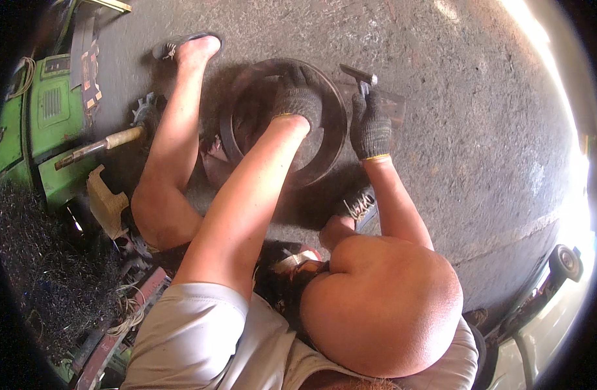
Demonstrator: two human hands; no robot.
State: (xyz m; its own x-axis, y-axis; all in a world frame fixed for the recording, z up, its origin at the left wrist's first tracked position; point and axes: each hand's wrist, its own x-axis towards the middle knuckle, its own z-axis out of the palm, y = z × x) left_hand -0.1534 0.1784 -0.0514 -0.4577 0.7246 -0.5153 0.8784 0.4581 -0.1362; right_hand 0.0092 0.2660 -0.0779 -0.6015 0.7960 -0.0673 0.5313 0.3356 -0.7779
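1. The metal ring (334, 130), a broad dark steel hoop with a flat band and an open middle, lies flat on the concrete floor (467, 97) between the person's legs; it looks heavy, stiff and hard-edged, unlikely to flex or break, and its dusty rim would probably be rough rather than slippery.
2. The best hold, I judge, is across the flat band at the rim, with fingers curled over the outer or inner edge; gloves suit it, since the edges may be sharp.
3. The left hand (298, 97), in a dark knitted glove, rests on the far part of the ring, fingers bent down over the band; it presses on or grips the rim, though how tightly it closes I cannot tell.
4. The right hand (371, 123), also gloved, sits just beside the ring's right edge; it is closed round a thin metal tool (358, 73) whose tip points up and away, over a flat metal piece (392, 104) lying on the floor.
5. Off to the left lie a wooden-handled tool (103, 144) and a green machine (45, 123), well apart from both hands.
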